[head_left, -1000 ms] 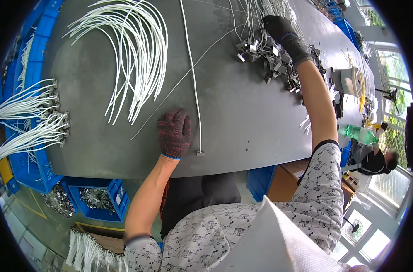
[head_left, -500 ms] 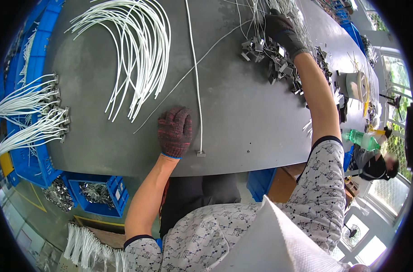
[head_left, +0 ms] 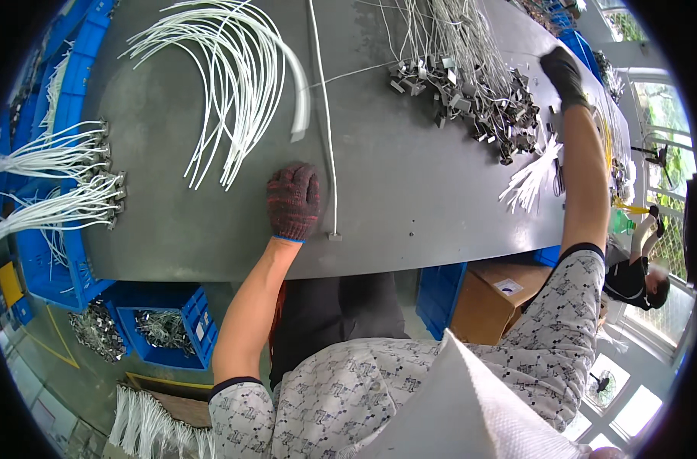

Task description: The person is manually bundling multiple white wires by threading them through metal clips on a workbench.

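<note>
My left hand [head_left: 293, 200], in a dark red-and-black knit glove, rests on the grey table with its fingers curled under; anything inside them is hidden. Just right of it lies a long white cable [head_left: 327, 115] with a small metal connector [head_left: 334, 237] at its near end. My right hand [head_left: 564, 75], in a dark glove, is stretched out to the far right, closed. A thin pale wire [head_left: 356, 74] runs across the table, and a faint stretch of it leads to that hand. Left of the white cable, a pale streak [head_left: 299, 107] is blurred by motion.
White tubes [head_left: 241, 99] lie in a curved bundle at the far left. A heap of metal connectors [head_left: 471, 99] with wires and short white strips [head_left: 533, 176] lie right of centre. Blue bins [head_left: 165, 325] stand beside the table; a carton [head_left: 486, 302] sits below. Another person [head_left: 635, 283] is at right.
My right hand has moved right from the connector heap to the far right side. The thin wire has shifted away from the left hand. My left hand stays curled beside the white cable.
</note>
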The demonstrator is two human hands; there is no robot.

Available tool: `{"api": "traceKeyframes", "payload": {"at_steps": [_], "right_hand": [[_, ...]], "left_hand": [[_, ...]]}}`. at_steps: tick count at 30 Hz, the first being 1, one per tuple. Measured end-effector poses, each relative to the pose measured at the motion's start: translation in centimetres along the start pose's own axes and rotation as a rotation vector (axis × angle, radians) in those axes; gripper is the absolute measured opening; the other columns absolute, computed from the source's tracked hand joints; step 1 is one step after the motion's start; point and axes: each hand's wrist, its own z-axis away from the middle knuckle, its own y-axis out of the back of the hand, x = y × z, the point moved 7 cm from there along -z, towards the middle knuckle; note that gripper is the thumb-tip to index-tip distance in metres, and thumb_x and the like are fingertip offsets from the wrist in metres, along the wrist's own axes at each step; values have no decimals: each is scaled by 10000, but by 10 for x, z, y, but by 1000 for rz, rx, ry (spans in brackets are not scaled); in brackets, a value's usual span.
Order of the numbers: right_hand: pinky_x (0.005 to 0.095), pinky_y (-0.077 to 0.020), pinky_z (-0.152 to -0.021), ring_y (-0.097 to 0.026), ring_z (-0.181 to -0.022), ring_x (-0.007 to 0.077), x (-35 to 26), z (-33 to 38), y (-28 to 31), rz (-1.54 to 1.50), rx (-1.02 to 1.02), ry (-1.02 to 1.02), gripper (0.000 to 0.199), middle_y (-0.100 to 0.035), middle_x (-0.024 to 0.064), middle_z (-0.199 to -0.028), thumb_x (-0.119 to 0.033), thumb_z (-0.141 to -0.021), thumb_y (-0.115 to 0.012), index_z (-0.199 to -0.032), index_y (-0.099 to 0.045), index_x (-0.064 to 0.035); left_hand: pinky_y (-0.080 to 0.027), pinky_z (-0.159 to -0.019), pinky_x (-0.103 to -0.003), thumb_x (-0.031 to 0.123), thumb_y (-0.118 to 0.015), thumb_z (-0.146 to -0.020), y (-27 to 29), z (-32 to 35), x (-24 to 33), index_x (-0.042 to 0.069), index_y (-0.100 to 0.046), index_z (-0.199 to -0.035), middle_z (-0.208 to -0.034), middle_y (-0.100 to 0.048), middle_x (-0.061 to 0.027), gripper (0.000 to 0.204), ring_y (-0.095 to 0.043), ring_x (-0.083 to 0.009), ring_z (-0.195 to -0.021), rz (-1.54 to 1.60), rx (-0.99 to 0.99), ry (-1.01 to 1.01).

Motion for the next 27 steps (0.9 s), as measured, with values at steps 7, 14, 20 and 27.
{"api": "traceKeyframes", "payload": {"at_steps": [7,14,20,27], "right_hand": [[486,-535,-663,-641,-755,416,231,148,86,377,-41,321,72,-624,188,-730,-135,-792,-683,-828,-666,-76],[354,-536,-667,-691,-826,250,238,369,49,-1336,-58,-536,195,-702,115,-904,-169,-900,-623,-1050,-692,-66],[224,-400,-608,-471,-715,65,-10,582,31,-1405,-90,-523,205,-565,-38,-883,-201,-1000,-585,-1145,-649,-71],[476,-500,-675,-614,-847,466,-87,750,-54,-501,-294,-370,185,-633,262,-916,-162,-1005,-486,-1028,-634,-53]], "left_hand": [[-500,-846,-488,149,-654,-874,4,-5,13,78,-649,-1008,-1046,-648,-146,151,-625,-365,-962,41,26,-17],[-506,-835,-487,180,-661,-876,-3,-8,16,92,-659,-988,-1045,-647,-142,143,-628,-360,-970,5,16,-25],[-514,-815,-484,234,-613,-917,-12,-23,-15,106,-657,-961,-1020,-646,-145,142,-627,-387,-933,-50,-43,82],[-542,-836,-480,176,-581,-904,-52,-201,8,128,-669,-1037,-1076,-662,-168,166,-654,-367,-1018,-122,-137,-178]]}}
